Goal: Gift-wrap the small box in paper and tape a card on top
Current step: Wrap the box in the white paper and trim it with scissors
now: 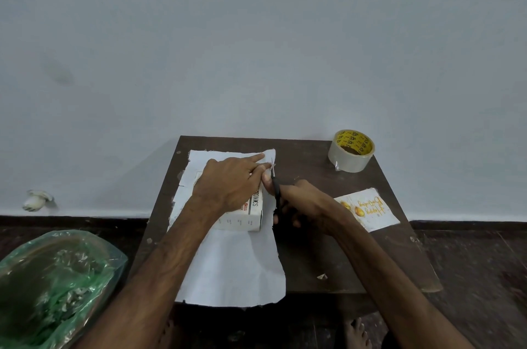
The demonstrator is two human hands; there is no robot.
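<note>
Paper (233, 263) looked thin and floppy, so our left hand (228, 186) pinched it taut beyond the box (245, 217); our right hand (305, 203) gripped scissors (276, 191) beside the box.

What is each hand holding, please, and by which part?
The right hand grips the scissors by their handles; the left hand pinches the paper near its far edge, beside the blades.
</note>
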